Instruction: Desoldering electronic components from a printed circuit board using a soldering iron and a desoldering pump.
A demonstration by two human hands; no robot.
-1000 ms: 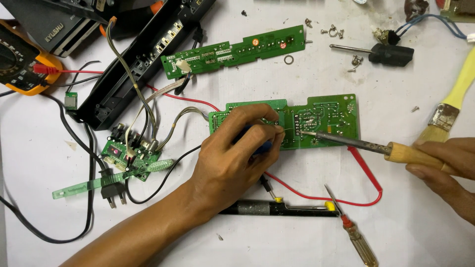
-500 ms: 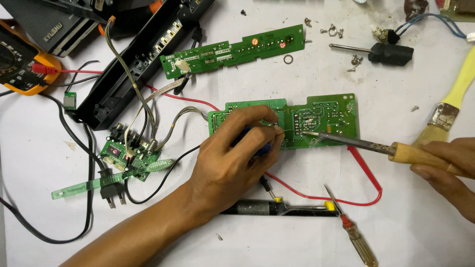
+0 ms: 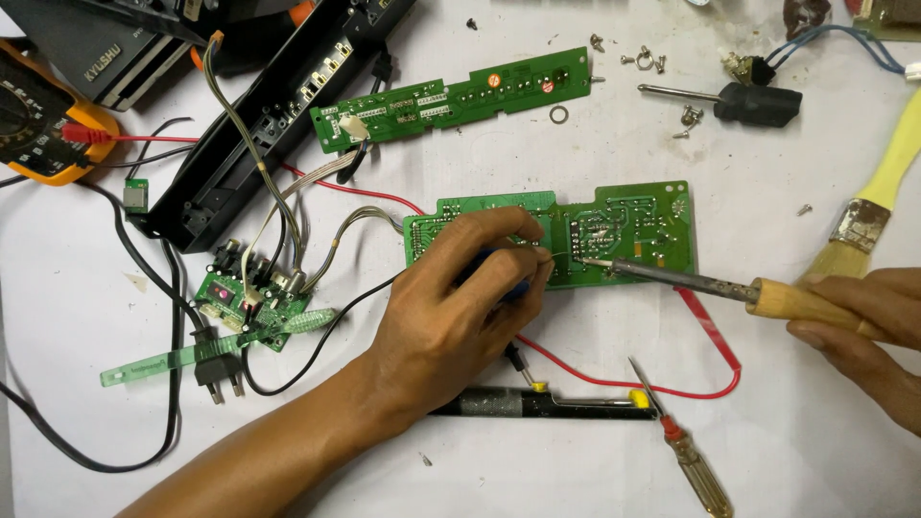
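Gripping soldering iron point(image 3: 691, 279) in right hand point(image 3: 868, 331), tip on green board point(image 3: 624, 230) just beside left-hand point(image 3: 460, 307) fingers point(image 3: 537, 273) (pinched shut, w/ thin wire).

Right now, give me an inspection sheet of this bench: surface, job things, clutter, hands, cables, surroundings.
Surface: white table, crowded.
Job things: green circuit board; soldering iron, tip on the board.
Clutter: long green board, small board, black casing, meter, brush, screwdrivers, loose screws.
Hands: left hand on the board, pinching thin wire; right hand grips the iron's wooden handle.
Cables: red wire, black cord, grey ribbon wires.
Surroundings: nothing seen.
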